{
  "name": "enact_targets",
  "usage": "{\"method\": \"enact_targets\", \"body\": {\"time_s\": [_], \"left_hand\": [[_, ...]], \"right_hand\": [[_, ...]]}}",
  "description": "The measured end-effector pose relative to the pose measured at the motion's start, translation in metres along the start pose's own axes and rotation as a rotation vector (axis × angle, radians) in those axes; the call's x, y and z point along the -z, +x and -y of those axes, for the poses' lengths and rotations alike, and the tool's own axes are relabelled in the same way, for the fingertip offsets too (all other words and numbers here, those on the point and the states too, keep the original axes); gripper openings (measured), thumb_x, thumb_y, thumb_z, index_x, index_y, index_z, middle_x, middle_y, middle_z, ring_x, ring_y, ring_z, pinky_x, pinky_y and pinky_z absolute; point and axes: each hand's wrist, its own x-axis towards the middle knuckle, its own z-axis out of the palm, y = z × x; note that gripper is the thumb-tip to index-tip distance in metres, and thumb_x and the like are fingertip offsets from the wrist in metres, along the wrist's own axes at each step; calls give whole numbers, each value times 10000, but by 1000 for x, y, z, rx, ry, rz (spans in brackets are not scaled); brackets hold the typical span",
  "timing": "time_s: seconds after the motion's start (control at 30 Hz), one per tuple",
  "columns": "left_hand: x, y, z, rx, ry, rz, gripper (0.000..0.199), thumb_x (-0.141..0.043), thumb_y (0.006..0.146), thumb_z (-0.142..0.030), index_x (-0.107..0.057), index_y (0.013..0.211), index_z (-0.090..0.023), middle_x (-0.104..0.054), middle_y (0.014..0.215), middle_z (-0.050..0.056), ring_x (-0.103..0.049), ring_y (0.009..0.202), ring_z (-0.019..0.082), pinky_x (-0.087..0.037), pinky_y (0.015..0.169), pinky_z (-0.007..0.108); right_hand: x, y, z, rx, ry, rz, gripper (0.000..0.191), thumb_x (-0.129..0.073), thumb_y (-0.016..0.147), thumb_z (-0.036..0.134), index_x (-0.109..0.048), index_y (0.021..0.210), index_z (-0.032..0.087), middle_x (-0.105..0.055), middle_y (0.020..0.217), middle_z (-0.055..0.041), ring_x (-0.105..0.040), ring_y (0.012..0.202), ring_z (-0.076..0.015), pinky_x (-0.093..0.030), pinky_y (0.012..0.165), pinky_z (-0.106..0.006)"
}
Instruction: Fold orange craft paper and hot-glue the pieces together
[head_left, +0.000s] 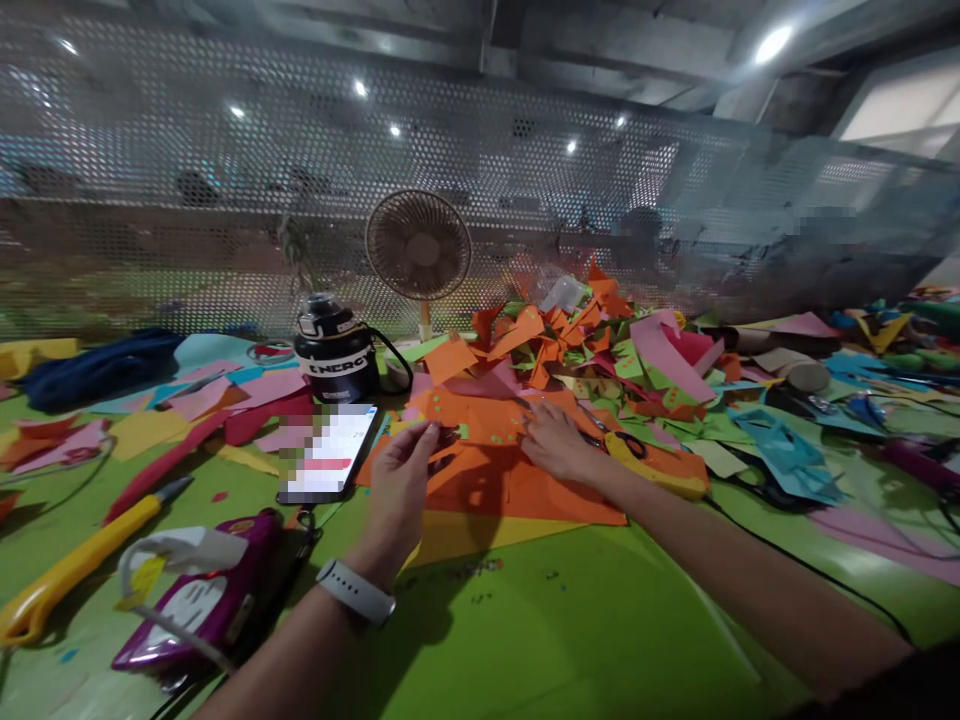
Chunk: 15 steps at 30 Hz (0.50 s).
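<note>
My left hand (401, 485) is over the left part of some orange paper sheets (547, 495), thumb and fingertips pressed together. Whatever they pinch, if anything, is too small to make out. Fingers spread, my right hand (556, 445) rests on the same orange paper, near several small green spots on it. A yellow sheet (480, 537) shows under the near edge of the orange. Left of my left hand lies a lit phone (337, 455). Just beyond my right hand is a yellow tool (656, 468) with black parts, its kind unclear.
A black bottle (335, 365) and a small fan (421, 248) stand behind. Orange and pink scraps pile up (555, 340) at the back. At left lie a yellow-handled cutter (90, 565) and a purple device (202, 600) with cables. A perforated screen (247, 200) bounds the table.
</note>
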Motion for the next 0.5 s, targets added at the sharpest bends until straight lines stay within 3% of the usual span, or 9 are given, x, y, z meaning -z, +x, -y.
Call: {"method": "enact_targets", "body": {"time_s": [0.13,0.23,0.37,0.5], "left_hand": [[-1,-1,0,2,14,8,315,-788,626,-407,-686,800,-165,-725,813,53,-680,806,195,-532,693,293],[-1,-1,0,8,26,11,314,-786,632,-409,-686,807,-169,-723,799,47,-680,791,188,-531,692,288],[-2,-2,0,5,29,16,290,-775,653,-394,-687,816,-171,-724,806,48,-683,788,187,-535,702,292],[-2,-3,1,-5,32,29,258,-762,666,-375,-685,807,-173,-722,811,46,-683,787,182,-535,707,290]], "right_hand": [[-5,5,7,1,-176,25,459,-505,841,227,-581,1249,31,-291,1513,-233,-166,1423,-369,-119,1135,-523],[-8,10,8,-2,-223,26,460,-507,871,336,-599,1237,74,-322,1507,-208,-192,1418,-361,-130,1138,-523],[-15,16,8,5,-184,4,511,-502,872,517,-642,1174,130,-398,1477,-165,-195,1420,-348,-106,1151,-507],[-20,15,6,21,-43,-48,500,-574,829,509,-672,1110,107,-403,1470,-178,-168,1426,-344,-44,1165,-467]]}}
